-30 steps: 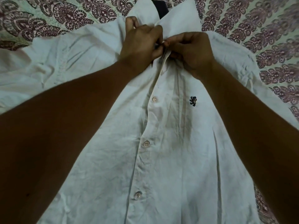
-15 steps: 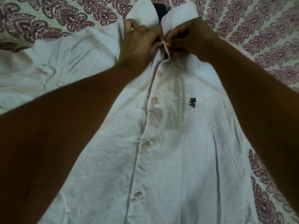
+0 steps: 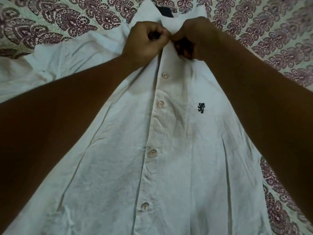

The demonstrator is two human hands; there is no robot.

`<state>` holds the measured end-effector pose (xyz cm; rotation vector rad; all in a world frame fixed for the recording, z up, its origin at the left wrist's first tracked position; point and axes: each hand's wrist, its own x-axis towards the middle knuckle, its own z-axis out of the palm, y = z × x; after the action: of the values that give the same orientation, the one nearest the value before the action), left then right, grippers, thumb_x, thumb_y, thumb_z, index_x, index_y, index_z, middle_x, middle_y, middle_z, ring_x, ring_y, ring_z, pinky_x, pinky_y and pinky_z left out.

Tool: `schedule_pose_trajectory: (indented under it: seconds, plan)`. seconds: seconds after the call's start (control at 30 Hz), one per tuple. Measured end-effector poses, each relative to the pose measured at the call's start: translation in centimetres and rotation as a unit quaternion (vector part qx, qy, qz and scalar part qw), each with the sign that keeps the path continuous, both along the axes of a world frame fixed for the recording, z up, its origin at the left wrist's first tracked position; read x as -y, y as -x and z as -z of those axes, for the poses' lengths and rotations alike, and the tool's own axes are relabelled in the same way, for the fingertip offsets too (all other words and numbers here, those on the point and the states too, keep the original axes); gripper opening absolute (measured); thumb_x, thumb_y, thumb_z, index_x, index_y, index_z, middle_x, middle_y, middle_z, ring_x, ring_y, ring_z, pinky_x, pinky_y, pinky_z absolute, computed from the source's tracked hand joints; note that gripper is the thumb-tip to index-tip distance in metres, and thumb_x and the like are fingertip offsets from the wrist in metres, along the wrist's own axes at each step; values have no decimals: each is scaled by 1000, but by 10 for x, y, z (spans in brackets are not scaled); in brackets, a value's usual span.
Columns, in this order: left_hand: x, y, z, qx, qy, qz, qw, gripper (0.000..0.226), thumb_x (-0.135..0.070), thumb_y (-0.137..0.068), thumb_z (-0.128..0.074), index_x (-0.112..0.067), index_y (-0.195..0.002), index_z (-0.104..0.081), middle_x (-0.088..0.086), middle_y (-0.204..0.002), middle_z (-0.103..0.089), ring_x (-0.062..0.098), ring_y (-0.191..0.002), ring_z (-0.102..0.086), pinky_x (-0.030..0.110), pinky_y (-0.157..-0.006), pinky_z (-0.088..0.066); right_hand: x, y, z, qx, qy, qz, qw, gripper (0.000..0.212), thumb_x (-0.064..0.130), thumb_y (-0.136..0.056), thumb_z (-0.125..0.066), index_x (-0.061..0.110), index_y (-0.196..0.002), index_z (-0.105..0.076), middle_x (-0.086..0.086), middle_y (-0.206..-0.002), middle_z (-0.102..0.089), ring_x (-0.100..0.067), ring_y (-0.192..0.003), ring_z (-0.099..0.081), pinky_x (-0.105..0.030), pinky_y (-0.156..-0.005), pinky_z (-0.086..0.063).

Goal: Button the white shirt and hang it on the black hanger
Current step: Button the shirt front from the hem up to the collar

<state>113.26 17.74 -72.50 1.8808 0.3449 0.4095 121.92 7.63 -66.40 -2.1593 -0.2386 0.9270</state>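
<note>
A white shirt point(image 3: 169, 167) lies front up on a patterned sheet point(image 3: 50, 19), with four buttons point(image 3: 160, 103) fastened. At the collar point(image 3: 171, 24), the left hand point(image 3: 145, 41) and the right hand point(image 3: 198, 36) each pinch the fabric edges together. The cloth looks light, soft and creased, and is probably easiest to hold by the collar or the placket edge.

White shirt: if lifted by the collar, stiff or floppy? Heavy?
Likely floppy: the white shirt lies creased and bunches where the left hand and right hand pinch it near the collar, so it should sag. Probably light: the fabric looks thin. The four visible buttons look fastened, so the front should stay together.
</note>
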Motion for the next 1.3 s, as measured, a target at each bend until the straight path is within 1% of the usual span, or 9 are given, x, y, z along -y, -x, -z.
schedule_pose_trajectory:
  seconds: [0.2,0.3,0.43,0.57,0.7,0.8,0.97,1.13,1.3]
  plan:
    - [-6,1,4,-46,-116,45,991,33,-17,-72,-69,-9,-104,-67,4,-107,-67,3,-91,-58,8,-84,-42,-3,4,-1,-10,27,-35,999,30,6,-93,-49,12,-65,-39,-1,-63,-43,-7,-49,-41,-10,-36,-35]
    - [-1,3,5,-73,-218,39,972,46,-26,-75,-60,-19,-120,-61,-2,-122,-62,16,-116,-50,21,-99,-33,1,8,8,23,22,-1,999,22,9,-92,-51,11,-70,-47,-4,-69,-50,-11,-56,-49,-10,-41,-39]
    - [2,8,2,-95,-255,43,961,65,-26,-71,-39,-24,-136,-45,-10,-138,-44,19,-131,-31,21,-93,-16,16,35,33,307,9,9,952,30,10,-89,-44,9,-116,-56,-10,-115,-60,-23,-106,-57,-27,-84,-42]
    - [-10,0,-5,-80,-278,-12,957,63,-33,-81,-30,-17,-141,-35,-4,-148,-32,25,-133,-28,33,-107,-20,43,61,59,433,144,-173,873,69,52,-94,-32,15,-149,-14,-18,-156,-11,-34,-144,-9,-50,-116,-8]
    - [-29,-7,-10,-147,-426,5,893,68,-62,-84,-33,-26,-141,-34,2,-149,-33,27,-136,-26,41,-106,-21,47,50,65,406,209,-203,866,84,70,-87,-18,20,-150,5,-14,-156,14,-32,-144,14,-60,-109,11]
    - [-25,-12,-4,-178,-457,2,871,57,-57,-86,-46,-33,-137,-39,3,-151,-28,29,-138,-21,45,-106,-19,43,45,62,398,228,-218,861,86,74,-85,-17,21,-149,7,-12,-156,17,-30,-143,17,-63,-108,10]
    - [-32,-29,-11,-142,-458,-30,877,38,-36,-87,-53,-27,-123,-52,5,-135,-49,26,-128,-38,43,-103,-27,42,52,65,473,170,-196,842,75,65,-90,-26,18,-149,-20,-14,-158,-2,-32,-145,2,-54,-114,3]
    - [-39,-35,-20,-139,-438,38,888,28,-28,-87,-55,-10,-108,-58,16,-114,-59,31,-105,-52,41,-86,-40,46,65,89,531,45,-131,836,56,47,-92,-40,8,-130,-54,-20,-131,-51,-35,-125,-46,-44,-101,-40]
    - [-47,-37,-17,-131,-360,22,923,35,-37,-89,-50,-8,-107,-59,15,-112,-61,30,-104,-54,38,-89,-40,44,64,87,509,88,-157,841,71,64,-86,-30,19,-140,-43,-13,-144,-41,-29,-135,-34,-44,-108,-27]
